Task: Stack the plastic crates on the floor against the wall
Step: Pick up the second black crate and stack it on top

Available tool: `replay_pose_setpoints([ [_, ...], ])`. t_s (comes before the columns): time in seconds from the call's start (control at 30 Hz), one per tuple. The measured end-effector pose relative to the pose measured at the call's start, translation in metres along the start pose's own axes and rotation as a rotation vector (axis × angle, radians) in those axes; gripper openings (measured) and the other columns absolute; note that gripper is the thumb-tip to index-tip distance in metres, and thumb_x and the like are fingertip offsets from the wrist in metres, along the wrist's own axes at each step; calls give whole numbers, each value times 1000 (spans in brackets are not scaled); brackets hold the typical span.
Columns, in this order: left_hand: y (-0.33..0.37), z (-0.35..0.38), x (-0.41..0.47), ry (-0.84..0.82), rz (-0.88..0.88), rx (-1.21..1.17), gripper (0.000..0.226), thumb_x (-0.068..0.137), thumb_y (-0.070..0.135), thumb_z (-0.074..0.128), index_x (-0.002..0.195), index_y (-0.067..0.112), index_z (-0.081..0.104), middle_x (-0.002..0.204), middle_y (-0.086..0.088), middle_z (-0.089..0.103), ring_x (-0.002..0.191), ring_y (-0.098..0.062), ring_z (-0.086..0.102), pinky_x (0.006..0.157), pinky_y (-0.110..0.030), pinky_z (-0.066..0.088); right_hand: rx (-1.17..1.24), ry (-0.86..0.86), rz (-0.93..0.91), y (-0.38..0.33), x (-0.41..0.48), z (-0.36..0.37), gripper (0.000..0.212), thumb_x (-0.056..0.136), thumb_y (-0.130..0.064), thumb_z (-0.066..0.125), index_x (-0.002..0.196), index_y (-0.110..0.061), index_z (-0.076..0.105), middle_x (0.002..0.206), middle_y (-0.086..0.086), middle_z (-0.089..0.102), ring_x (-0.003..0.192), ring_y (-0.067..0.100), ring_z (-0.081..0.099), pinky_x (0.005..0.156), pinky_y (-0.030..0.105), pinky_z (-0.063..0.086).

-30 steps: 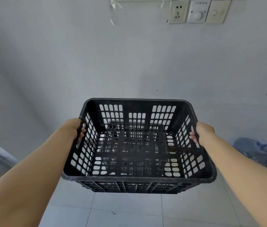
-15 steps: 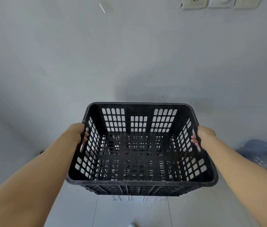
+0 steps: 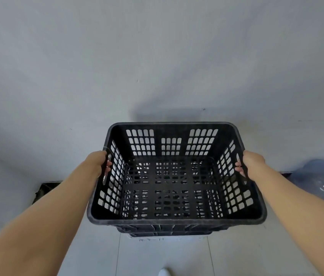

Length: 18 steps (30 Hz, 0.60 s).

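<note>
I've got the crate point(image 3: 174, 176) in both hands, out in front of me, facing the wall point(image 3: 157, 56). L hand point(image 3: 97, 163) is on the left handle slot, fingers point(image 3: 108, 166) curled through it from outside, tips showing inside. R hand point(image 3: 251, 162) does the same on the right slot, fingers point(image 3: 239, 169) hooked in. Both closed tight on the crate, nothing else held.

The crate is up off the floor point(image 3: 167, 255), level, open side up, empty. Its far rim is near the wall but I can't tell if it touches. Under its near edge I see more black ribbing, prob another crate below point(image 3: 167, 232), though how many, or whether mine is already partly seated in it, I can't tell from here.

To do this bit well, imo:
- Keep it level side to side; both wrists same height, or one corner will catch first.
- Line up my near rim w/ the black edge under it before lowering. Far side is hidden by the crate itself, so go by feel there.
- Lower slow & straight. These taper, so it should nest if centred; if it binds, lift a bit and re-centre, don't force.
- Keep fingers in the slots til it sits, then slide out sideways, so they don't get pinched btw rims.
- Mind the blue water jug point(image 3: 322, 180) at right, and my foot point(image 3: 164, 272).
</note>
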State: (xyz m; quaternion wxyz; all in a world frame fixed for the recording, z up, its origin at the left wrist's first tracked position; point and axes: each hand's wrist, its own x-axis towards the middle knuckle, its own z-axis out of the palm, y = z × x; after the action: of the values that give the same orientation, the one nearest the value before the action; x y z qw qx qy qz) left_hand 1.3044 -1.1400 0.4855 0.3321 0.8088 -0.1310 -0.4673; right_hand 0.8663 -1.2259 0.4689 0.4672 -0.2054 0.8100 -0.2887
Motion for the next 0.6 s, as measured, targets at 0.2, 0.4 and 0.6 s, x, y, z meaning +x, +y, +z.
replay_pose_setpoints([
  [0.2, -8, 7, 15, -14, -26, -9, 31, 99, 23, 35, 74, 11, 48, 66, -9, 48, 50, -22, 39, 49, -26, 32, -8, 8, -2, 13, 12, 7, 39, 98, -31, 41, 116, -4, 61, 71, 10, 62, 48, 20, 54, 40, 22, 38],
  [0.4, 1, 15, 23, -17, -25, -39, 31, 99, 19, 35, 72, 13, 47, 66, -7, 47, 51, -19, 39, 49, -27, 33, -24, 22, -8, 9, 19, 12, 39, 99, -32, 41, 118, -4, 60, 72, 11, 63, 51, 21, 56, 45, 24, 41],
  [0.6, 1, 15, 31, -41, -62, -75, 32, 97, 23, 36, 71, 11, 49, 65, -5, 48, 50, -18, 39, 49, -27, 32, -24, 30, -23, -3, 27, 15, 43, 99, -38, 40, 120, -5, 58, 74, 9, 63, 54, 19, 58, 47, 24, 43],
])
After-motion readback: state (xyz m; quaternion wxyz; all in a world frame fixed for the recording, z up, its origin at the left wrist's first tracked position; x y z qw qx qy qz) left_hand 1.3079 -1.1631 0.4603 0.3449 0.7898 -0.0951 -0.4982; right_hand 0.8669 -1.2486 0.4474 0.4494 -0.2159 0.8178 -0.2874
